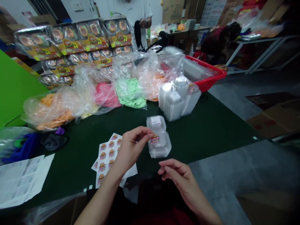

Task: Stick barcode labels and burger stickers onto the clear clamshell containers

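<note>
here, you pinch a colourful sticker [155, 139] over a clear container [161, 148].
your left hand [134, 144] grips its edge; your right hand [180, 175] hangs nearby, loosely unclenched.

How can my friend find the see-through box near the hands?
Look at the dark green table, then between the stacked clear boxes and the right hand. The see-through box there has a white label; unlike the stacked ones, it sits by itself.
</note>
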Demonstrator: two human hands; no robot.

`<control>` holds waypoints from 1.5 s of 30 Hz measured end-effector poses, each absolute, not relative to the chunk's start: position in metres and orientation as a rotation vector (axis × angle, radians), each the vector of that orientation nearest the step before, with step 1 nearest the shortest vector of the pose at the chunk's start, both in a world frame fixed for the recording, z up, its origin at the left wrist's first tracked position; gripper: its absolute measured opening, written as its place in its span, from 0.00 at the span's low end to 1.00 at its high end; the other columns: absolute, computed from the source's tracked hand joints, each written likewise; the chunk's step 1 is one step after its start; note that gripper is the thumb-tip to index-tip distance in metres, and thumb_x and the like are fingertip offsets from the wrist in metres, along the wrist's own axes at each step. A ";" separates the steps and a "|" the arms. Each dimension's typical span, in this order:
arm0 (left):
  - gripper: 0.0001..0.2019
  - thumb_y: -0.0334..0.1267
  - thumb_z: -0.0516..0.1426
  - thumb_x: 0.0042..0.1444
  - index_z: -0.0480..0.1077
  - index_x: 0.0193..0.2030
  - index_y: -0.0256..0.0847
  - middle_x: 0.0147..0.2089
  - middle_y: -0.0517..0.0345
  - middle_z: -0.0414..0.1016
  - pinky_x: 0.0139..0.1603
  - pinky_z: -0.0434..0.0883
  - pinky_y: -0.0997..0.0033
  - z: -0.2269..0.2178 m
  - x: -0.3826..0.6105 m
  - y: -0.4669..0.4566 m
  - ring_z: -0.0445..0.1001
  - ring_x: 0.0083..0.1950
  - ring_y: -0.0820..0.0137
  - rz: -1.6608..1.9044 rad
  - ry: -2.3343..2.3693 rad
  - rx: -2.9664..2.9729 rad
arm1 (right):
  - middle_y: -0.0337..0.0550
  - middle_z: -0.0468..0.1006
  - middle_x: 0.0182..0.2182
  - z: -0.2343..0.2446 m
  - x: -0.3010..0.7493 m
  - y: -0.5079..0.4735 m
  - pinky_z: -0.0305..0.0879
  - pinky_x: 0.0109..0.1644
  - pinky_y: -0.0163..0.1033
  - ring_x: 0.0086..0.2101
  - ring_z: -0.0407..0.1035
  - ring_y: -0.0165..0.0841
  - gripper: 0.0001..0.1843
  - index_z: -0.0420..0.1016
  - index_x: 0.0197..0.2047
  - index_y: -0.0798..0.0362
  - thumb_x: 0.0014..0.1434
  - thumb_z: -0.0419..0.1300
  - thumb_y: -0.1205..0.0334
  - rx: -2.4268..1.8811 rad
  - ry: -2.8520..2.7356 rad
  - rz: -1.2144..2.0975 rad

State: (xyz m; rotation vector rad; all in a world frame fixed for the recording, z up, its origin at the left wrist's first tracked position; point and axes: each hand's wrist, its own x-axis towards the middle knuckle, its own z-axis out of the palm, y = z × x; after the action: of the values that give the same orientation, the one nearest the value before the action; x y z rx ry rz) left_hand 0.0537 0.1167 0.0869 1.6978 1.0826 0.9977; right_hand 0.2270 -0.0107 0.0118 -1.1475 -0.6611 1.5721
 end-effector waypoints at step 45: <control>0.39 0.44 0.67 0.65 0.56 0.78 0.56 0.71 0.46 0.67 0.64 0.73 0.51 0.040 0.070 0.119 0.72 0.67 0.55 1.056 1.280 2.090 | 0.48 0.77 0.61 0.001 0.232 0.065 0.63 0.71 0.60 0.63 0.69 0.46 0.25 0.77 0.61 0.42 0.61 0.70 0.55 -1.313 -1.089 0.781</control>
State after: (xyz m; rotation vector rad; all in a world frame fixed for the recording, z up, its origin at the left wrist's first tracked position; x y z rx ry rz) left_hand 0.0701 0.1189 0.0403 2.0896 1.2801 1.0556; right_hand 0.2321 0.0654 0.0009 -1.3126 -1.0894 0.7812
